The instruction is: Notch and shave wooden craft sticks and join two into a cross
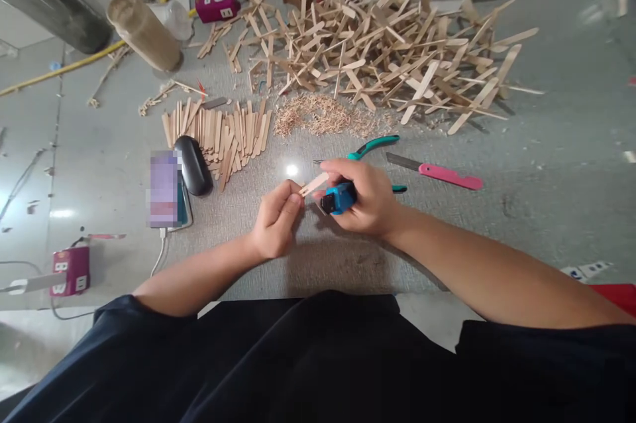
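Observation:
My left hand is closed, pinching one end of a flat wooden stick over the grey mat. My right hand is wrapped around a blue tool, whose tip sits at the stick. Just behind my right hand lie teal-handled pliers. A pink-handled knife lies to the right of them.
A row of plain sticks lies at the left, beside a black case and a phone. A big heap of glued stick crosses fills the back, with wood shavings in front. A cardboard tube and pink power strips stand around.

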`<state>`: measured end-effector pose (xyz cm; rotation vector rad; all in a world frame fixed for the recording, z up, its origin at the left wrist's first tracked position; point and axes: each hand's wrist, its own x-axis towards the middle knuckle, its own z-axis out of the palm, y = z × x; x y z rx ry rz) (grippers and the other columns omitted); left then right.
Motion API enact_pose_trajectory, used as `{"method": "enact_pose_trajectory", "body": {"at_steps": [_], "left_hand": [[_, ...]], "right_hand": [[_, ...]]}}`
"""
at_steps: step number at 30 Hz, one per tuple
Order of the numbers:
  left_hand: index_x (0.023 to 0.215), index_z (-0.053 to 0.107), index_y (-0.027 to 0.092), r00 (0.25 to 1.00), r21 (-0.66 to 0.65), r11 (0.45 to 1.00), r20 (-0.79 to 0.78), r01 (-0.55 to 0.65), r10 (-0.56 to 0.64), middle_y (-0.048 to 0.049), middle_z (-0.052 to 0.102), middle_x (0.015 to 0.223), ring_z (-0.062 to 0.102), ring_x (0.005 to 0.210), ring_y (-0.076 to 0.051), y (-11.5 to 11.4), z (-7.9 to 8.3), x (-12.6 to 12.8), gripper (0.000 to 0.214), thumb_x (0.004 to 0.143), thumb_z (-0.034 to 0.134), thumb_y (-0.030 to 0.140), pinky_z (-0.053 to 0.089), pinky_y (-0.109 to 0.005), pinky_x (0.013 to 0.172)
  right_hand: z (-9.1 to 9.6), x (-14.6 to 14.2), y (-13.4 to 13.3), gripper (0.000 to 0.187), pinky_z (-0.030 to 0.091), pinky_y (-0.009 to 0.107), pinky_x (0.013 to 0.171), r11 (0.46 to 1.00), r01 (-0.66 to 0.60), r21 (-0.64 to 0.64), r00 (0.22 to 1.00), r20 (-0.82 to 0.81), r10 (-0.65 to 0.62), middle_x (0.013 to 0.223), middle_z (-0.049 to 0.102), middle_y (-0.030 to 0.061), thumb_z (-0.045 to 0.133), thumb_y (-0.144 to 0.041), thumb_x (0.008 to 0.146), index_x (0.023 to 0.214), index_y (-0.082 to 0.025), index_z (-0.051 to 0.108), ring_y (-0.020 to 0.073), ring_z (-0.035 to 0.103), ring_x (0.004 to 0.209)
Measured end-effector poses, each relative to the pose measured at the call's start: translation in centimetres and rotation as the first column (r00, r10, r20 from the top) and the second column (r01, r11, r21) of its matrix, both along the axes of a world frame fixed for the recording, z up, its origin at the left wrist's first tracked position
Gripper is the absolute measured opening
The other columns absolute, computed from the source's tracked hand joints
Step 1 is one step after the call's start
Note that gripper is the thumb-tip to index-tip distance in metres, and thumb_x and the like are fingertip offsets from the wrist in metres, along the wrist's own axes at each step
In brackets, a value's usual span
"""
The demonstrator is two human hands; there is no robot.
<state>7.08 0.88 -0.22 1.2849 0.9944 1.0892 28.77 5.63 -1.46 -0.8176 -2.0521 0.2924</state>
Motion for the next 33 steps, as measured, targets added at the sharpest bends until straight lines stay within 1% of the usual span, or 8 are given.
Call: {"method": "enact_pose_trajectory", "body": {"at_steps": [4, 8, 15, 19, 24, 26, 29, 33], "left_hand": [[0.089, 0.055, 0.024, 0.988, 0.172, 0.984, -0.154, 0.048, -0.022, 0.0043, 0.052, 0.067, 0.044, 0.058, -0.011, 0.1, 0.3, -0.5, 0.043, 0.121, 0.056, 0.053, 0.036, -0.03, 0.058], [0.099, 0.057, 0.024, 0.981, 0.309, 0.95, -0.193, 0.05, 0.012, 0.0039, 0.057, 0.072, 0.049, 0.059, -0.01, 0.5, 0.5, -0.5, 0.028, 0.122, 0.053, 0.038, 0.038, -0.028, 0.057], [0.102, 0.059, 0.024, 0.96, 0.486, 0.871, -0.269, 0.066, 0.078, 0.0038, 0.061, 0.073, 0.052, 0.058, -0.01, 0.5, 0.1, -0.6, 0.018, 0.12, 0.055, 0.029, 0.04, -0.026, 0.057], [0.096, 0.065, 0.022, 0.974, 0.383, 0.922, -0.224, 0.052, 0.038, -0.0008, 0.071, 0.077, 0.061, 0.063, -0.01, 0.4, 0.0, -0.5, 0.031, 0.122, 0.053, 0.034, 0.046, -0.026, 0.06], [0.088, 0.068, 0.021, 0.998, 0.169, 0.985, -0.061, 0.025, -0.015, 0.0036, 0.059, 0.062, 0.05, 0.051, -0.008, 0.5, 0.2, -0.3, 0.048, 0.122, 0.055, 0.053, 0.042, -0.024, 0.053], [0.084, 0.068, 0.02, 0.996, 0.164, 0.985, -0.073, 0.055, -0.043, 0.002, 0.061, 0.063, 0.052, 0.053, -0.009, 0.7, 0.6, -0.4, 0.051, 0.121, 0.057, 0.054, 0.044, -0.025, 0.055], [0.082, 0.07, 0.02, 0.994, 0.141, 0.986, -0.083, 0.085, -0.073, 0.0, 0.065, 0.065, 0.054, 0.054, -0.009, 0.8, 1.0, -0.5, 0.053, 0.119, 0.06, 0.056, 0.045, -0.025, 0.054], [0.081, 0.07, 0.021, 0.999, 0.126, 0.992, 0.038, -0.014, 0.009, 0.0039, 0.056, 0.057, 0.044, 0.047, -0.007, 0.7, 0.9, -0.3, 0.051, 0.117, 0.065, 0.057, 0.036, -0.023, 0.048]], "right_hand": [[0.5, -0.1, 0.0, 0.028, 0.063, 0.034, 0.071, 0.993, -0.114, 0.017, 0.993, -0.001, 0.114, 0.101, 0.086, 0.0038, 0.061, -0.029, 0.115, 0.142, -0.028, 0.069, 0.0218, 0.083, 0.086], [1.0, -0.2, 0.1, 0.031, 0.067, 0.032, 0.077, 0.99, -0.142, 0.009, 0.986, -0.089, 0.142, 0.109, 0.09, 0.0029, 0.07, -0.021, 0.111, 0.14, -0.031, 0.072, 0.021, 0.086, 0.095], [0.9, 0.4, -0.5, 0.018, 0.066, 0.038, 0.074, 0.992, -0.078, -0.103, 0.997, 0.008, 0.079, 0.099, 0.088, 0.0039, 0.067, -0.035, 0.115, 0.131, -0.031, 0.073, 0.0232, 0.084, 0.087], [0.6, 0.1, -0.8, 0.039, 0.063, 0.039, 0.072, 0.987, -0.063, -0.146, 0.991, -0.129, 0.045, 0.1, 0.085, 0.0013, 0.07, -0.041, 0.115, 0.152, -0.033, 0.06, 0.0212, 0.079, 0.077], [1.0, -0.5, -1.2, 0.04, 0.065, 0.038, 0.078, 0.972, -0.09, -0.215, 0.977, -0.21, 0.044, 0.097, 0.082, -0.0019, 0.073, -0.038, 0.114, 0.151, -0.035, 0.061, 0.0199, 0.079, 0.082], [1.4, -0.6, -1.4, 0.031, 0.066, 0.041, 0.078, 0.966, -0.068, -0.25, 0.975, -0.222, 0.011, 0.103, 0.084, 0.0018, 0.072, -0.038, 0.114, 0.144, -0.035, 0.067, 0.0217, 0.08, 0.084], [2.0, -0.7, -1.4, 0.01, 0.062, 0.043, 0.07, 0.946, -0.041, -0.323, 0.957, -0.285, -0.056, 0.093, 0.08, 0.0033, 0.069, -0.041, 0.114, 0.114, -0.032, 0.075, 0.0234, 0.075, 0.077], [2.9, -0.8, -1.3, 0.02, 0.049, 0.036, 0.058, 0.907, -0.127, -0.402, 0.924, -0.381, -0.04, 0.076, 0.071, -0.001, 0.073, -0.036, 0.11, 0.092, -0.027, 0.072, 0.0167, 0.063, 0.062]]}}
